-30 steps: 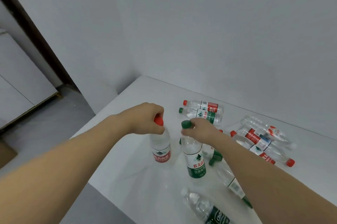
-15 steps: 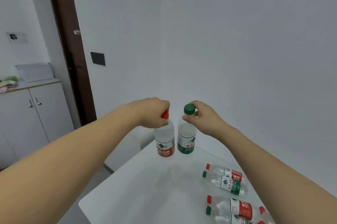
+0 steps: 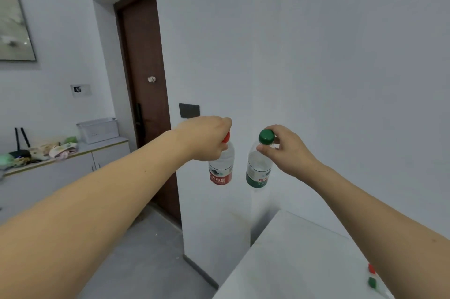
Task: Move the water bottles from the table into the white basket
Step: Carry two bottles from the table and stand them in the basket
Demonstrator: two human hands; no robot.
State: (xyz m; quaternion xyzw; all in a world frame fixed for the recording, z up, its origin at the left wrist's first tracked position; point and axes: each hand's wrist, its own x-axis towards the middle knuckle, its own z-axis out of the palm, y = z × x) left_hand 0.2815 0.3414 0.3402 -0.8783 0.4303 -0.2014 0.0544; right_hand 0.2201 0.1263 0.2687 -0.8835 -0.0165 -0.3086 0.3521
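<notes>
My left hand grips the neck of a clear water bottle with a red cap and red label, which hangs upright in the air. My right hand pinches the neck of a clear bottle with a green cap and green label, also hanging upright beside the first. Both bottles are held off the left of the white table. A white basket stands on a cabinet far to the left, by the door. Red and green caps of two more bottles show at the table's right edge.
A brown door is behind the bottles, with a dark wall switch next to it. The low white cabinet carries cloths and a black router. Grey floor lies between me and the cabinet.
Both hands have lifted their bottles off the table and carried them left. The view has swung left and up, so the table's other bottles are almost out of sight and the basket appears.
</notes>
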